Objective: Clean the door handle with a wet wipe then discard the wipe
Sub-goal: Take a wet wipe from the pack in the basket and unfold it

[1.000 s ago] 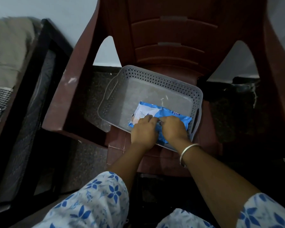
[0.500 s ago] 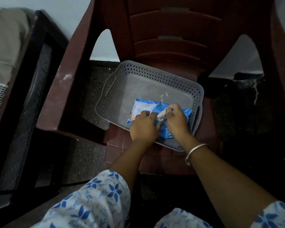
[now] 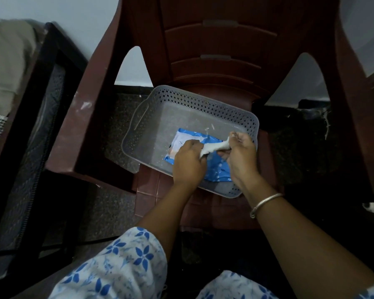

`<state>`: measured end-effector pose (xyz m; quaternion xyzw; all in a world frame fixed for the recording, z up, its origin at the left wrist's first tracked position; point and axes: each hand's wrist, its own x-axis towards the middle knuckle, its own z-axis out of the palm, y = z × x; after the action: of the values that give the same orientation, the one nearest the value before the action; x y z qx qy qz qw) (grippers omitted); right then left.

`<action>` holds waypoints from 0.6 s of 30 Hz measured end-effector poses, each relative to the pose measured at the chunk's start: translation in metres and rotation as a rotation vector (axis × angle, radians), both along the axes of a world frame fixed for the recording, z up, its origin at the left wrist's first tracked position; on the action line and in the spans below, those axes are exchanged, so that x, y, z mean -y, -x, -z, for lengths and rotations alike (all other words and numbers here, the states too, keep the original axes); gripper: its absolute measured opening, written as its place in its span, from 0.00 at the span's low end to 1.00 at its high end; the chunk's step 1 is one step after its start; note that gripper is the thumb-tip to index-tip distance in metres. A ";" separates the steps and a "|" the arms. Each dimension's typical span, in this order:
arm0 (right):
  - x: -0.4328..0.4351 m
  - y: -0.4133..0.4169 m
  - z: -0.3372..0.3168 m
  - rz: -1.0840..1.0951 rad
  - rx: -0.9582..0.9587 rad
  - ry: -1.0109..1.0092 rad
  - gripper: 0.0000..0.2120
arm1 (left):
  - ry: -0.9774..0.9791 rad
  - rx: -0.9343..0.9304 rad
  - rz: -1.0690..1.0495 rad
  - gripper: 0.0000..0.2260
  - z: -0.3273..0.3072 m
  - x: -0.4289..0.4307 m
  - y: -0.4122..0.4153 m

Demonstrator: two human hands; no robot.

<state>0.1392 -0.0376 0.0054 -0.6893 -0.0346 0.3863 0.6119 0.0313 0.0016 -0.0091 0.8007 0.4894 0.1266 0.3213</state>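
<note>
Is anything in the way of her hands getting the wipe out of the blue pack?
Nothing visible blocks it. The right hand already pinches the wet wipe, stretched out from the blue pack. The left hand presses the pack down in the grey basket.

This looks like a room in a home. A maroon moulded plastic chair [image 3: 214, 50] stands against a plain pale wall [image 3: 52, 9] on a dark speckled stone floor [image 3: 115, 203], with a grey perforated basket [image 3: 194, 100] on its seat. At the left edge, folded bedding or cloth [image 3: 7, 67] lies beside a dark-framed piece of furniture [image 3: 41, 117].
</note>
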 end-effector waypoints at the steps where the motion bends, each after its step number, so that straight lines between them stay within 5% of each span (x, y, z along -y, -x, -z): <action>1: 0.003 -0.002 -0.004 -0.015 -0.046 -0.038 0.06 | 0.014 0.049 -0.024 0.06 -0.003 -0.001 -0.001; 7: 0.028 -0.017 -0.031 -0.362 0.218 -0.103 0.08 | 0.244 0.303 -0.075 0.05 -0.031 -0.003 -0.010; 10: 0.033 -0.023 -0.043 -0.295 0.339 -0.023 0.08 | 0.418 0.417 -0.052 0.04 -0.049 0.000 -0.018; 18: 0.082 -0.051 -0.090 -0.034 0.260 -0.055 0.16 | 0.777 0.563 0.111 0.07 -0.098 0.032 -0.045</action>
<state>0.1903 -0.1191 0.0951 -0.7157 -0.1359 0.3031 0.6143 0.0764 -0.0305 0.0892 0.5808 0.3512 0.1288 0.7230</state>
